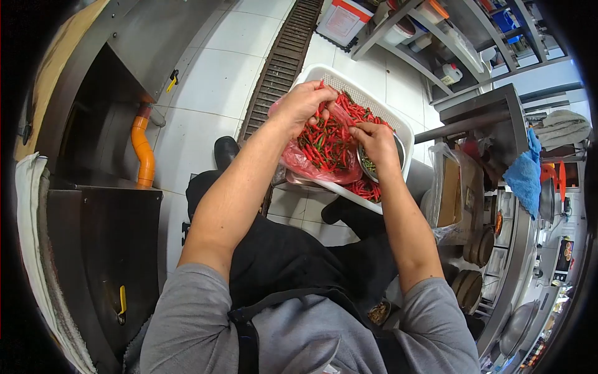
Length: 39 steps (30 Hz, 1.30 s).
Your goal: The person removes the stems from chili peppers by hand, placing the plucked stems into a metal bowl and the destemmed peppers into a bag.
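Many red chili peppers (324, 144), some with green stems, lie in a thin pink plastic bag (291, 157) in a white perforated basket (406, 124). My left hand (305, 107) is over the far left of the bag, its fingers curled round red chili peppers. On the other side my right hand (375, 139) pinches beside a fold of the bag; what is between its fingertips is hidden. Partly under that hand, a metal bowl (399, 149) sits in the basket, with small green pieces inside. More red chili peppers lie loose round the bowl.
A slotted floor drain (274, 81) runs past the basket. Steel cabinets with an orange pipe (142, 146) stand to the left. On the right are a steel counter with a blue cloth (524, 174), and a shelf rack with containers (398, 30).
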Tool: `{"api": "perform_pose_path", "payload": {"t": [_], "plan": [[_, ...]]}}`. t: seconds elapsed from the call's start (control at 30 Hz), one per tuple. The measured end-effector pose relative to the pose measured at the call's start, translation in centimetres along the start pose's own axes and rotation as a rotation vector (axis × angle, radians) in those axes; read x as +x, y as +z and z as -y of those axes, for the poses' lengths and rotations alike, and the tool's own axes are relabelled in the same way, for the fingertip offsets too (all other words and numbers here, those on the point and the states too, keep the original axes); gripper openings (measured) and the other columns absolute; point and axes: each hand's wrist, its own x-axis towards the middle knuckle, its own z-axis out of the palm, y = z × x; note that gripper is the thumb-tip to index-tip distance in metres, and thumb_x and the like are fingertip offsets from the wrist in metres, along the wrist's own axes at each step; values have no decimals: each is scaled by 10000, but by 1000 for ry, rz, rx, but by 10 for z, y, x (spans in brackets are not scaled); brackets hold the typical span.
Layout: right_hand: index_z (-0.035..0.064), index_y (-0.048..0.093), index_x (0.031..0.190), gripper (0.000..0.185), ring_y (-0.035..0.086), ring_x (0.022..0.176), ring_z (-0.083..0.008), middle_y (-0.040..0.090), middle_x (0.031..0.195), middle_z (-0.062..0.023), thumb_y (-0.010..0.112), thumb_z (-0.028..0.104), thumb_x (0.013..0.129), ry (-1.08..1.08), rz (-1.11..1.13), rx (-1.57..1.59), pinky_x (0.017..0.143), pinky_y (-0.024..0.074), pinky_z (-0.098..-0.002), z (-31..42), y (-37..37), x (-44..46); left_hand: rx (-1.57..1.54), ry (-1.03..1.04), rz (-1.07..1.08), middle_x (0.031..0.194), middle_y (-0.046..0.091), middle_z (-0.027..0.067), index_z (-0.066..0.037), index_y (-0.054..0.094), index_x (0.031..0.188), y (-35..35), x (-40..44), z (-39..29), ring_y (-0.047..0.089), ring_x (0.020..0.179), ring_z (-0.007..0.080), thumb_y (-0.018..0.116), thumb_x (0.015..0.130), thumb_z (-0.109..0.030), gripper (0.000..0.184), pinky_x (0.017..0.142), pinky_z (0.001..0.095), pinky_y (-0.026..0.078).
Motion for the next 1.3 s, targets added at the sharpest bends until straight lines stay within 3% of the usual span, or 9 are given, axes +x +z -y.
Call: {"api": "perform_pose_path", "payload": {"t": [0.07, 0.2, 0.37, 0.57, 0.67, 0.87, 0.97, 1.13, 1.3], "plan": [[7, 724, 941, 198, 630, 564, -153, 687, 668, -107, 685, 191, 876, 338, 78, 362, 556, 469, -299, -1, -2, -3, 91, -24, -4, 710, 595, -5, -82, 602, 901, 3, 0, 4, 535, 541, 52, 621, 898, -157, 77, 386, 173, 319], [-10, 719, 926, 219, 578, 542, -77, 668, 630, -68, 674, 203, 903, 368, 72, 550, 518, 432, -241, -9, 4, -10, 315, -67, 54, 686, 575, -34, -89, 623, 914, 8, 0, 16, 500, 527, 30, 636, 893, -158, 73, 410, 165, 292], [14, 722, 928, 228, 587, 517, -107, 646, 584, -62, 638, 225, 919, 321, 114, 391, 504, 442, -279, 14, 2, -18, 301, -35, 158, 686, 564, -29, -56, 629, 1010, 23, -4, 27, 501, 537, 37, 650, 895, -176, 168, 422, 181, 306], [13, 709, 891, 220, 618, 511, -204, 622, 574, -128, 621, 214, 907, 170, 48, 202, 550, 471, -364, 26, 3, -20, 289, -13, 137, 687, 559, -27, -55, 639, 981, 24, -5, 23, 498, 562, 43, 666, 898, -223, 189, 441, 188, 320], [-2, 695, 873, 212, 632, 550, -282, 617, 600, -172, 621, 195, 896, 197, 52, 203, 580, 480, -394, 27, 4, -19, 298, 37, 187, 687, 557, -25, -55, 646, 949, 25, -6, 23, 492, 567, 48, 663, 905, -229, 180, 461, 200, 336], [-3, 699, 891, 153, 628, 683, -398, 635, 732, -224, 660, 139, 851, -41, -42, 115, 619, 491, -417, 20, 12, -21, 330, 38, 129, 662, 550, -22, -42, 654, 925, 19, 3, 31, 491, 561, 57, 657, 913, -222, 180, 491, 220, 377], [9, 711, 928, 154, 651, 677, -362, 656, 759, -216, 672, 131, 845, -47, -96, 105, 630, 504, -398, 18, 13, -22, 416, 74, 70, 649, 554, -19, -37, 655, 927, 17, 5, 33, 492, 558, 55, 650, 917, -213, 177, 496, 223, 386], [-37, 703, 990, 214, 646, 578, -148, 699, 730, -112, 637, 143, 894, 169, -18, 373, 558, 498, -294, 16, 12, -22, 430, 67, 38, 660, 567, -14, -35, 655, 940, 19, 2, 29, 499, 566, 52, 647, 919, -198, 165, 492, 226, 385], [-49, 684, 1044, 243, 619, 541, -110, 704, 766, -75, 602, 145, 923, 221, 7, 549, 488, 459, -250, 13, 15, -20, 396, 81, 77, 676, 577, -12, -32, 653, 959, 21, 0, 28, 502, 576, 49, 656, 912, -185, 160, 495, 223, 385]]}}
